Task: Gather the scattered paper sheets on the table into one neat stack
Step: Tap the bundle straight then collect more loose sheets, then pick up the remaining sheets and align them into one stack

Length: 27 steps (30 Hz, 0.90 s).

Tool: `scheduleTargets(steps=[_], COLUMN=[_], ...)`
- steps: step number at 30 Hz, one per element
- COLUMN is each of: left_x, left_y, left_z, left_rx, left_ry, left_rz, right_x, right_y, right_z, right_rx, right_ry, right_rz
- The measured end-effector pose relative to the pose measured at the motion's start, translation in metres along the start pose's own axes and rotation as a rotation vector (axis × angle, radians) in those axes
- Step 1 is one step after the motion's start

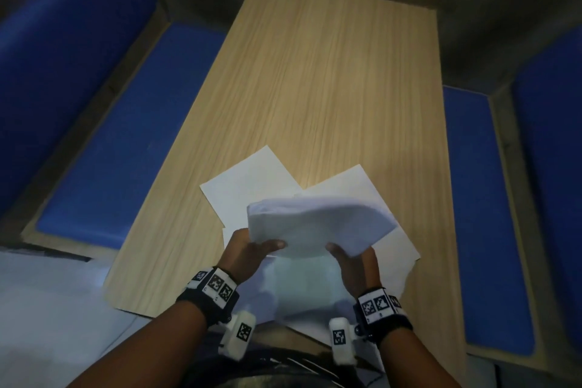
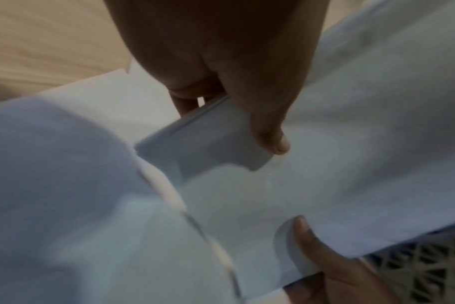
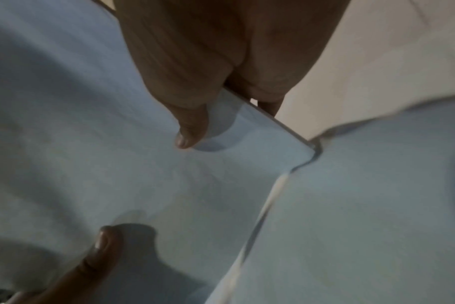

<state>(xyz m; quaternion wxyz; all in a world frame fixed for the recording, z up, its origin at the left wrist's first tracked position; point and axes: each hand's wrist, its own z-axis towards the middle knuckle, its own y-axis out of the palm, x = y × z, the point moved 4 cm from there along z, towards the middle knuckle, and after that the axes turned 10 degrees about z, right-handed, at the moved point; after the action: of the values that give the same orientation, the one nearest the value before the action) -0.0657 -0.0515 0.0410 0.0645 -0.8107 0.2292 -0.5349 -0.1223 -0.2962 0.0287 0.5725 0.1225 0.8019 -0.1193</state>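
My left hand [image 1: 248, 249] and right hand [image 1: 356, 261] each gripped a near corner of the gathered bundle of sheets [image 1: 318, 224], thumbs on top and fingers curled beneath, holding it in the air just above the near end of the tabletop [image 1: 315, 72]. The wrist views showed the same pinch: my left thumb [image 2: 270, 133] pressed on one folded-over corner, my right thumb [image 3: 190, 127] on the other.

The bundle was light and limp. It sagged and bowed between my hands, its far edge curling, so I judged it would slump or fan out if I loosened either side. Thin paper like this slides easily sheet on sheet, and it creases readily; holding it by the two short edges and tapping it square on the wood seemed the safest way to even it.

Beneath the bundle more loose sheets lay flat on the tabletop: one [image 1: 248, 183] angled to the left, another [image 1: 346, 183] to the right, both partly hidden by the bundle, and more paper near my wrists. Those were not yet gathered. Blue cushioned benches [image 1: 126, 135] flanked the tabletop on both sides, well apart from the paper. Nothing I could see blocked my reach.
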Motion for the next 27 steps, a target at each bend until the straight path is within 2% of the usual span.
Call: scheduleTargets(steps=[3,5,7,11,14,16,20,23,25,27], left_x=[0.011,0.023,0.025,0.015,0.012,0.005,-0.016,-0.025,-0.030,-0.036], left_y=[-0.020,-0.041,-0.071,-0.124,-0.147,-0.155,-0.164,-0.167,-0.171,-0.175], left_z=[0.001,0.001,0.002,-0.003,-0.012,-0.017,-0.025,-0.029,-0.032,-0.032], left_rx=[0.076,0.139,0.264,0.552,0.672,0.688,0.660,0.660,0.675,0.661], left_ry=[0.023,0.028,0.022,-0.042,-0.093,-0.135,-0.182,-0.190,-0.194,-0.170], left_rz=[-0.008,-0.036,-0.082,-0.225,-0.251,-0.233,-0.188,-0.196,-0.191,-0.154], right_x=[-0.020,-0.026,-0.027,-0.008,0.003,0.004,0.001,-0.008,-0.022,-0.037], right_y=[0.007,0.017,0.036,0.083,0.113,0.127,0.141,0.143,0.133,0.111], right_z=[0.005,0.015,0.028,0.055,0.064,0.068,0.075,0.076,0.076,0.080], right_rx=[-0.107,-0.223,-0.352,-0.654,-0.780,-0.778,-0.763,-0.762,-0.742,-0.669], right_ry=[0.041,0.049,0.025,-0.159,-0.265,-0.300,-0.252,-0.346,-0.269,-0.092], right_rz=[-0.083,-0.307,-0.502,-1.152,-1.395,-1.503,-1.600,-1.596,-1.419,-1.116])
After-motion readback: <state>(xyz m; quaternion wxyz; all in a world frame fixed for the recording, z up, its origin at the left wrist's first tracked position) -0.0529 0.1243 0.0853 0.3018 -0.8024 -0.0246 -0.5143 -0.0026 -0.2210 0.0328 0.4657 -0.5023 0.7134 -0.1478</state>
